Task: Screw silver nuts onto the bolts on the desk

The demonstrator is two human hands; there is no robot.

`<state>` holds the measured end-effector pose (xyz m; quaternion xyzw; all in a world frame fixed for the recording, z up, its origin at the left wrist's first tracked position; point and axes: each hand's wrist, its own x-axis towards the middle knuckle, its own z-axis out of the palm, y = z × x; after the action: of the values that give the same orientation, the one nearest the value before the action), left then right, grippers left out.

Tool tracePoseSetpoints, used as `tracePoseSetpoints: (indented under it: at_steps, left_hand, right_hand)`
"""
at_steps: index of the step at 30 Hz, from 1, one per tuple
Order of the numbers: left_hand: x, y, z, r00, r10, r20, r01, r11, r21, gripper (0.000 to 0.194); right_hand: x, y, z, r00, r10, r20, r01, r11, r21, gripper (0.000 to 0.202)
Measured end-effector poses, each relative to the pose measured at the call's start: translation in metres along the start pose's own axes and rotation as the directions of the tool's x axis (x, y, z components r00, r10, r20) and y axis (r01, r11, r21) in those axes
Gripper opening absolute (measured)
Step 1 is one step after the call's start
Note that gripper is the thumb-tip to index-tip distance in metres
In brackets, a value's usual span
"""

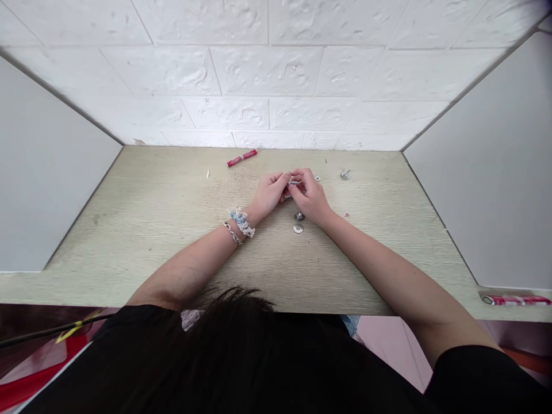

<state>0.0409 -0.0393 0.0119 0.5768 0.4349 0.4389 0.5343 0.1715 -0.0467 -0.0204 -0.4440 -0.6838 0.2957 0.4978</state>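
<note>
Over the middle of the wooden tabletop (181, 190), my two hands meet fingertip to fingertip. Between them is a small silvery-white piece (294, 182), mostly covered by fingers, so its kind does not show. My right hand (311, 198) is closed with thumb and fingers pinching this piece. My left hand (271, 194) is closed against it from the other side, its fingertips partly hidden. Just below the hands lie a small dark metal part (299, 216) and a flat round metal disc (298, 229). Beyond my right fingers sits a little ring-shaped part (318, 178).
A red tube (241, 158) lies near the back wall, and a second red tube (515, 300) at the right front edge. A shiny metal part (345, 174) rests at the back right. A pale scrap (207, 173) lies left. Grey panels (487, 172) stand on both sides.
</note>
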Motion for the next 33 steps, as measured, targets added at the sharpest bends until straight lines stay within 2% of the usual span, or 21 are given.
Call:
tracePoseSetpoints:
  at_steps: [3, 10, 14, 17, 21, 24, 29, 33]
  left_hand:
    - [-0.0001, 0.0006, 0.0001, 1.000, 0.000, 0.001, 0.000, 1.000, -0.001, 0.044]
    - [0.0004, 0.0005, 0.0002, 1.000, -0.012, 0.005, 0.012, 1.000, -0.007, 0.042]
    - [0.0000, 0.0006, 0.0001, 1.000, -0.012, 0.010, 0.012, 1.000, 0.002, 0.044]
    - [-0.0009, 0.0019, 0.0002, 1.000, -0.008, 0.010, 0.008, 1.000, -0.001, 0.045]
    - [-0.0010, 0.0027, 0.0005, 1.000, -0.010, 0.007, 0.010, 1.000, -0.011, 0.043]
    - [-0.0004, 0.0020, 0.0006, 1.000, -0.020, 0.018, 0.020, 1.000, -0.013, 0.042]
    - [-0.0002, 0.0017, 0.0007, 1.000, -0.017, 0.020, 0.018, 1.000, -0.012, 0.043]
    - [0.0000, 0.0011, 0.0005, 1.000, -0.012, 0.018, 0.012, 1.000, -0.018, 0.042]
  right_hand:
    - [0.0001, -0.0024, -0.0010, 0.999, -0.010, 0.040, 0.011, 1.000, -0.019, 0.021]
    - [-0.0005, -0.0050, -0.0018, 1.000, -0.001, 0.031, 0.001, 1.000, -0.014, 0.023]
    - [-0.0001, -0.0034, -0.0018, 1.000, -0.010, 0.011, 0.010, 0.999, -0.036, 0.034]
    - [0.0002, -0.0022, -0.0007, 1.000, -0.008, -0.011, 0.008, 1.000, 0.002, 0.031]
    - [0.0003, -0.0047, -0.0008, 1.000, -0.014, 0.028, 0.015, 1.000, -0.022, 0.023]
    - [0.0001, -0.0054, -0.0018, 0.999, -0.026, 0.025, 0.027, 0.999, -0.046, 0.031]
    - [0.0000, -0.0003, -0.0003, 1.000, 0.010, -0.012, -0.010, 1.000, 0.022, 0.028]
    - [0.0006, -0.0024, -0.0009, 1.000, -0.018, 0.017, 0.019, 0.999, -0.045, 0.021]
